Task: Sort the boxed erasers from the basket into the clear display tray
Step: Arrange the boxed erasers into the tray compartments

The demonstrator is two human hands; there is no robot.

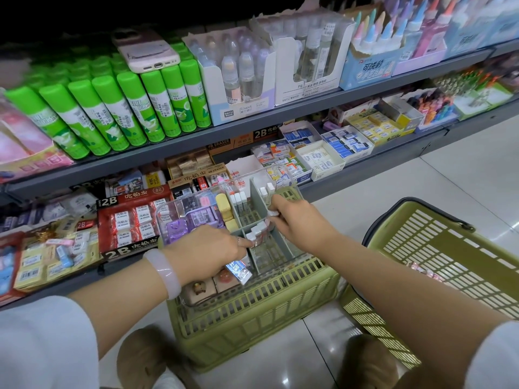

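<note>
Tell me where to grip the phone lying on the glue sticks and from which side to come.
Grip the phone across its two long edges, coming from above and the front. It lies flat, back up, on the green glue sticks, with its port end overhanging toward the aisle, so that end and both long sides are free. The far end sits in shadow under the shelf above, so a reach from behind looks awkward.

Small boxed erasers (259, 230) stand upright in the clear tray's (168, 211) grey-divided compartment.

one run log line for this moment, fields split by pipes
left hand: fingers on erasers in tray | right hand: pinching small box over tray | tray on basket
</note>
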